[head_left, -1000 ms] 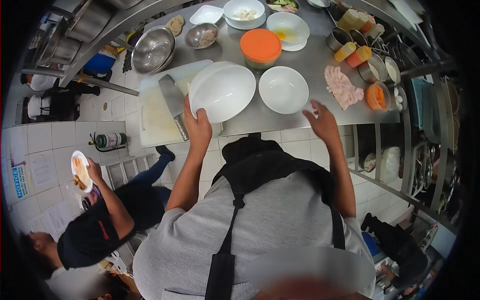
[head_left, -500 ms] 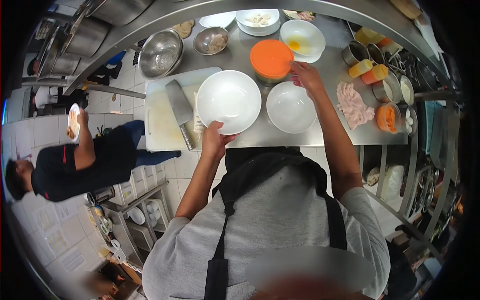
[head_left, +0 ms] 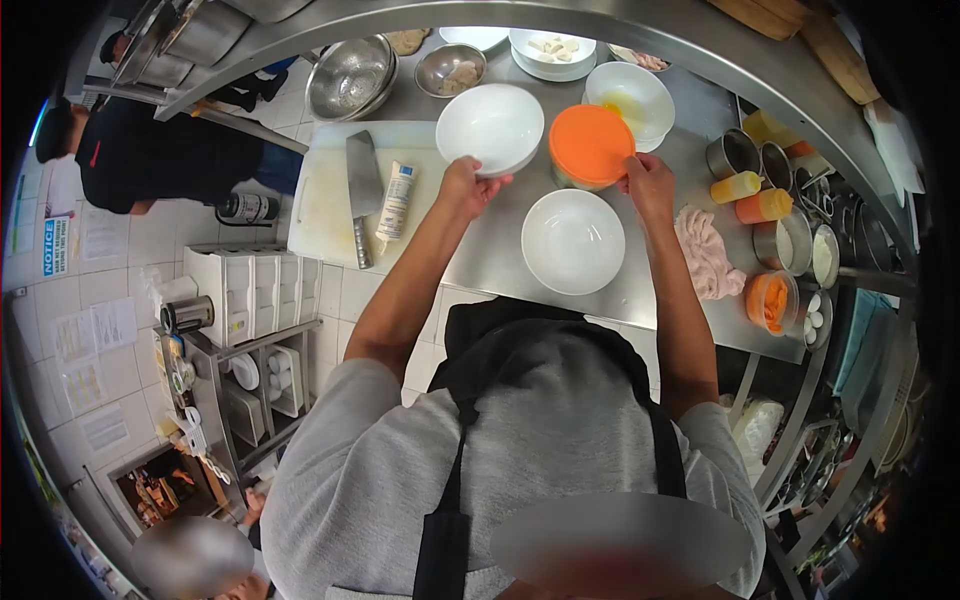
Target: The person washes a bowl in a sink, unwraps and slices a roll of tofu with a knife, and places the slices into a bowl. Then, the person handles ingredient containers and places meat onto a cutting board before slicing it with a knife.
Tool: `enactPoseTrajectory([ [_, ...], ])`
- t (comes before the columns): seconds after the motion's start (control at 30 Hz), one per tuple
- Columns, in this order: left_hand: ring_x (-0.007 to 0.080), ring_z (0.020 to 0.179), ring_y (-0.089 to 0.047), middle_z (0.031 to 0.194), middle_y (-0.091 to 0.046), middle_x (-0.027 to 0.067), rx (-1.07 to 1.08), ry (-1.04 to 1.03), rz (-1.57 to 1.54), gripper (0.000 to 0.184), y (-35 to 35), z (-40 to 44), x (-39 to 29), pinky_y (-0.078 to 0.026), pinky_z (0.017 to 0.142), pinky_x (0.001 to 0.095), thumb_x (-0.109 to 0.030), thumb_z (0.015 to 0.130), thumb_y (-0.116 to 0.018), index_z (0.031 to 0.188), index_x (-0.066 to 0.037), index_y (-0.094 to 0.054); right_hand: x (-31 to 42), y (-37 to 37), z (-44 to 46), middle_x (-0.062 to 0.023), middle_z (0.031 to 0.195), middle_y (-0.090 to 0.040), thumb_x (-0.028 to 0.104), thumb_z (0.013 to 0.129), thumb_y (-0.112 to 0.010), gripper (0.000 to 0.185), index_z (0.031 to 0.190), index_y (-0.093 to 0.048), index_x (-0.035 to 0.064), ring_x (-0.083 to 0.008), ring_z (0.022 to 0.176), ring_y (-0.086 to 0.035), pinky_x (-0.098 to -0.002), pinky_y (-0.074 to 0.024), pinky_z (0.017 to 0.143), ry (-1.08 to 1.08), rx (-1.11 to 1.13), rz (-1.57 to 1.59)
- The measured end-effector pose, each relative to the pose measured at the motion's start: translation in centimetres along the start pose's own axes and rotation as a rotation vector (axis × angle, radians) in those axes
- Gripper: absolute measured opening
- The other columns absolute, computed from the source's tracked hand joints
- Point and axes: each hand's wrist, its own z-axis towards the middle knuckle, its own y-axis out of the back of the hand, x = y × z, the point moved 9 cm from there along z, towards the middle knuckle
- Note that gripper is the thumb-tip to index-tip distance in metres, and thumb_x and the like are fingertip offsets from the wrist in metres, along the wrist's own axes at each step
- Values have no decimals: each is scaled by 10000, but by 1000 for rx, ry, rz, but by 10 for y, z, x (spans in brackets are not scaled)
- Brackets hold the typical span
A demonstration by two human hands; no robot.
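My left hand grips the near rim of a white bowl, held above the steel table by the cutting board. The fingers of my right hand are closed on the right edge of an orange lid that covers a round tub. Between my forearms a second white bowl rests on the table. A cleaver and a white tube-shaped packet lie on the cutting board. Behind the tub stands a white bowl with yellow egg.
Metal bowls stand at the back left. A pink cloth, squeeze bottles and a tub of orange pieces line the right side. A steel shelf crosses overhead. A co-worker in black is at the left.
My left hand has carried its bowl farther from me, uncovering the packet on the board. My right hand stays at the lid. The view has shifted, and the co-worker has moved farther off.
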Motion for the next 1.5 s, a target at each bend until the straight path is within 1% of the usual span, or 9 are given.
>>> enactPoseTrajectory([
  [0.3, 438, 1010, -725, 1329, -561, 329, -8, 40, -82, 477, -42, 96, 18, -608, 588, 297, -84, 1037, -286, 1485, 80, -291, -27, 102, -10, -88, 762, -672, 127, 937, -635, 268, 1074, -661, -102, -123, 607, -593, -262, -478, 580, 22, -116, 113],
  [0.5, 409, 1012, -722, 1388, -557, 250, -76, -97, -154, 561, -44, 81, 2, -623, 665, 329, -341, 1097, -489, 1491, 30, -341, -28, 139, -17, -76, 751, -661, 127, 948, -634, 246, 1066, -664, -87, -123, 607, -575, -261, -465, 583, 18, -195, 175],
  [0.57, 344, 852, -737, 1223, -629, 229, -209, -126, 25, 845, -27, 44, 9, -572, 613, 340, -615, 988, -636, 1442, 58, -402, -28, 146, -17, -73, 745, -657, 128, 949, -637, 243, 1065, -665, -84, -123, 612, -572, -262, -462, 586, 25, -206, 179],
  [0.7, 251, 704, -698, 1162, -648, 186, 60, -110, 790, 893, -8, -13, 82, -579, 580, 353, -624, 907, -739, 1448, 9, -416, -30, 156, -14, -66, 749, -655, 164, 962, -664, 244, 1055, -667, -61, -119, 624, -574, -258, -463, 599, 14, -247, 231],
  [0.87, 232, 776, -691, 1164, -649, 181, 13, -117, 582, 544, -19, -76, 147, -585, 553, 337, -171, 956, -496, 1460, 20, -425, -28, 159, -11, -54, 785, -659, 218, 979, -694, 269, 1079, -661, -30, -116, 644, -599, -252, -483, 623, -72, -192, 236],
  [1.07, 262, 774, -729, 1113, -663, 254, -48, -194, 486, 508, -44, -31, 114, -561, 491, 337, -104, 964, -441, 1440, 49, -352, -46, 191, -13, -92, 948, -718, 288, 977, -727, 377, 1212, -663, 1, -185, 747, -690, -304, -568, 724, -52, -149, 124],
  [1.13, 276, 735, -732, 1084, -669, 263, -55, -203, 466, 500, -55, -16, 96, -549, 471, 338, -96, 962, -431, 1432, 47, -338, -31, 197, -21, -157, 1099, -717, 265, 946, -736, 422, 1308, -659, 62, -306, 925, -706, -388, -582, 851, 277, -118, -668],
  [1.23, 282, 601, -714, 1027, -687, 263, -5, -186, 458, 480, -66, 23, 88, -517, 433, 334, -84, 975, -400, 1429, 30, -294, -65, 195, -35, -200, 1223, -672, 220, 902, -739, 463, 1348, -657, 124, -409, 1120, -640, -462, -542, 971, 390, 45, -1021],
  [1.5, 281, 600, -732, 1031, -719, 268, -105, -107, 517, 472, -100, 28, 72, -493, 429, 312, -63, 952, -354, 1399, 83, -398, -80, 168, -77, -223, 1261, -636, 217, 828, -774, 547, 1342, -648, 78, -411, 1193, -606, -490, -524, 999, 325, 121, -1066],
])
